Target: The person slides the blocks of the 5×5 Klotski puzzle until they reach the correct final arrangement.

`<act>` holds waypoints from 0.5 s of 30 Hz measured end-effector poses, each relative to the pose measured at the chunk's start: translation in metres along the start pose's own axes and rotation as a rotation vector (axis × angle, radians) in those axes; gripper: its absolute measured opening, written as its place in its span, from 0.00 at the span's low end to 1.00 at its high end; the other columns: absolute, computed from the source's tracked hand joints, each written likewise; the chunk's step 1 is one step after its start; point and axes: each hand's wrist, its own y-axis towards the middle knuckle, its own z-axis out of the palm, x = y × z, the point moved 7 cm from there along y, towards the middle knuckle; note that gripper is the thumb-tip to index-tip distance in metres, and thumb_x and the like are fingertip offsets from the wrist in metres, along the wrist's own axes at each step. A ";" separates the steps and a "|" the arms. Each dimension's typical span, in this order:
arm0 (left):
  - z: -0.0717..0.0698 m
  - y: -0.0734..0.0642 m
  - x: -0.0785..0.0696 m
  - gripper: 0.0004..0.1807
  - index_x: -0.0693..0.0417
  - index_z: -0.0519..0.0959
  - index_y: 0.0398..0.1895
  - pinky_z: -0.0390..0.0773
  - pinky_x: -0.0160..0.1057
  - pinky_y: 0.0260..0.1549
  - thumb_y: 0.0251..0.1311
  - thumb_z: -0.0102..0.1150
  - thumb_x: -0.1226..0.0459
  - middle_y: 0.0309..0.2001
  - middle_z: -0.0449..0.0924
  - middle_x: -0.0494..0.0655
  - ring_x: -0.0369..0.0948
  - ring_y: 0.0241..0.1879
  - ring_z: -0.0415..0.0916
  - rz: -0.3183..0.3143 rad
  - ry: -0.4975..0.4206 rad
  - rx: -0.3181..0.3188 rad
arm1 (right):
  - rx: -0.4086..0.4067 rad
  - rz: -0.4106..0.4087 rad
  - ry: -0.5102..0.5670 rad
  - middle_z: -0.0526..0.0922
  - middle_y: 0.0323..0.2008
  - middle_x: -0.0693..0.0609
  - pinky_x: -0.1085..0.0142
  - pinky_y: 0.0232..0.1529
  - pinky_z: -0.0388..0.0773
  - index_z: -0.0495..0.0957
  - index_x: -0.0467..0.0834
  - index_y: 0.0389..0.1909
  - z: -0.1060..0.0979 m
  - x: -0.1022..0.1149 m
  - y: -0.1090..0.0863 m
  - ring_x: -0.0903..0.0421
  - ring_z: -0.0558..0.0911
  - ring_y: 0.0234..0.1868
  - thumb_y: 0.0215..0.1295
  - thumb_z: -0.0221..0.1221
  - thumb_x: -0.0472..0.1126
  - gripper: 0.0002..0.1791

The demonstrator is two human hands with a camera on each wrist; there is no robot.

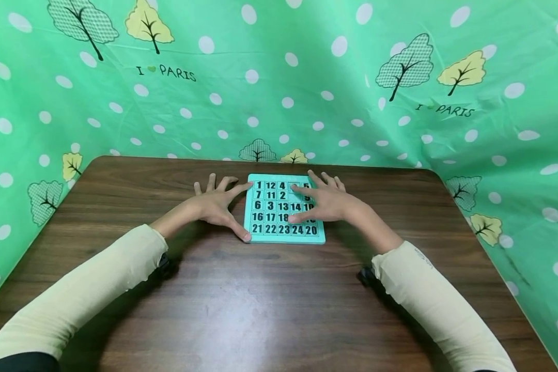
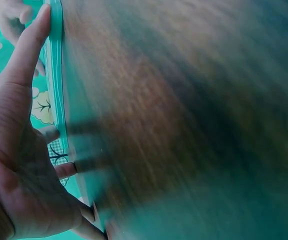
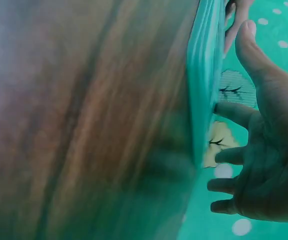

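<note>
My left grip point(image 1: 216, 205), spread, touches puzzle point(image 1: 283, 206) mid-frame, left edge; right grip point(image 1: 331, 201) uncurled, index finger point(image 1: 303, 190) just up-frame of apparent gap point(image 1: 293, 197).

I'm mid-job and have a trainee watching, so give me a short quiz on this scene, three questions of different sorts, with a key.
1. Where does the thumb of the left hand rest on the sliding number puzzle, as the head view shows it?
A) Near left corner
B) Far right corner
C) Middle of the top edge

2. True or false: in the head view, the right hand hides part of the puzzle.

3. Fill in: the puzzle's bottom row reads 21, 22, 23, 24, ___.

Key: 1. A; 2. True; 3. 20
</note>
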 end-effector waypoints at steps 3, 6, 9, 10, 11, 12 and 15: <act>0.000 0.001 -0.001 0.83 0.18 0.41 0.94 0.24 0.93 0.74 0.37 0.84 0.21 0.95 0.32 0.53 0.78 0.88 0.14 -0.002 0.008 0.002 | 0.021 -0.035 -0.006 0.38 0.94 0.37 0.22 0.87 0.34 0.65 0.62 0.89 -0.001 0.004 -0.007 0.24 0.38 0.92 0.67 0.65 0.81 0.54; 0.000 0.002 -0.001 0.83 0.18 0.40 0.94 0.25 0.93 0.74 0.37 0.83 0.21 0.95 0.32 0.54 0.79 0.88 0.15 -0.004 0.016 0.004 | -0.007 -0.050 -0.004 0.41 0.94 0.37 0.22 0.87 0.35 0.71 0.60 0.86 -0.006 0.010 -0.008 0.24 0.40 0.92 0.69 0.67 0.79 0.50; 0.000 0.002 -0.002 0.83 0.19 0.41 0.95 0.26 0.93 0.74 0.36 0.84 0.21 0.95 0.33 0.54 0.79 0.88 0.16 -0.014 0.019 0.006 | -0.043 -0.061 0.008 0.40 0.94 0.37 0.23 0.88 0.35 0.70 0.61 0.87 -0.010 0.015 0.002 0.23 0.41 0.92 0.70 0.66 0.78 0.50; -0.001 0.002 -0.002 0.84 0.19 0.41 0.95 0.26 0.93 0.74 0.36 0.84 0.21 0.95 0.33 0.54 0.79 0.88 0.16 -0.018 0.019 0.008 | -0.047 -0.064 0.013 0.39 0.94 0.37 0.23 0.88 0.35 0.68 0.61 0.88 -0.010 0.017 0.006 0.23 0.40 0.92 0.70 0.65 0.79 0.51; -0.001 0.001 -0.002 0.84 0.19 0.41 0.95 0.26 0.93 0.74 0.36 0.84 0.21 0.95 0.33 0.54 0.78 0.88 0.16 -0.021 0.020 0.011 | -0.044 -0.064 0.018 0.38 0.94 0.37 0.24 0.88 0.34 0.67 0.63 0.89 -0.010 0.018 0.009 0.23 0.39 0.92 0.70 0.64 0.80 0.51; -0.001 0.001 -0.001 0.84 0.19 0.40 0.95 0.27 0.92 0.75 0.36 0.84 0.21 0.95 0.32 0.54 0.78 0.88 0.16 -0.025 0.020 0.014 | -0.036 -0.063 0.017 0.36 0.94 0.37 0.24 0.88 0.33 0.65 0.64 0.89 -0.009 0.018 0.012 0.23 0.38 0.92 0.70 0.64 0.81 0.52; -0.001 0.000 -0.002 0.84 0.18 0.40 0.94 0.26 0.92 0.75 0.36 0.84 0.21 0.95 0.31 0.54 0.78 0.88 0.15 -0.031 0.022 0.022 | -0.011 -0.036 -0.006 0.35 0.94 0.38 0.24 0.88 0.30 0.66 0.66 0.88 -0.008 0.013 0.014 0.24 0.36 0.92 0.68 0.62 0.83 0.52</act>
